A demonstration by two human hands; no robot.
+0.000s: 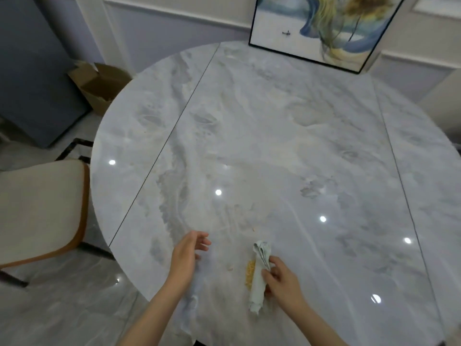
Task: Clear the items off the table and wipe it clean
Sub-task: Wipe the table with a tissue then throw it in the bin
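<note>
A round grey marble table [274, 136] fills the view. Near its front edge lies a pale green cloth [259, 278], bunched into a long roll. My right hand [283, 280] grips the cloth along its right side. A small heap of yellow crumbs [250, 273] sits against the cloth's left edge, and a few pale specks [230, 268] lie a little further left. My left hand [187, 255] hovers over the table to the left of the crumbs, fingers relaxed and holding nothing.
A framed painting [321, 28] stands on the table's far edge, leaning on the wall. A cream chair with a brown rim [42, 208] stands at the left. An open cardboard box [102, 86] sits on the floor beyond it.
</note>
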